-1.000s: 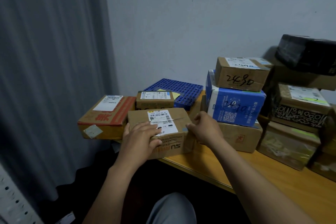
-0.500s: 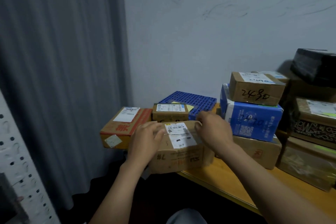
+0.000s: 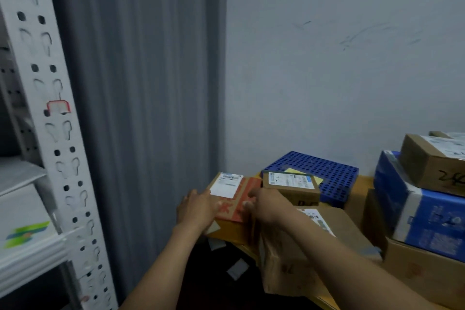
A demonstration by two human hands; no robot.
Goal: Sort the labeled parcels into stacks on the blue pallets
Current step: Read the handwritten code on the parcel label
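Red-printed parcel [image 3: 236, 206] now sits between left hand [image 3: 198, 211] and right hand [image 3: 266, 205], both off the brown parcel [image 3: 309, 246]; grip unclear

Honestly only a black handwritten 24 on the brown box [image 3: 427, 166] at the right edge, cut off there. The shipping labels [image 3: 226, 185] are too blurry to read.
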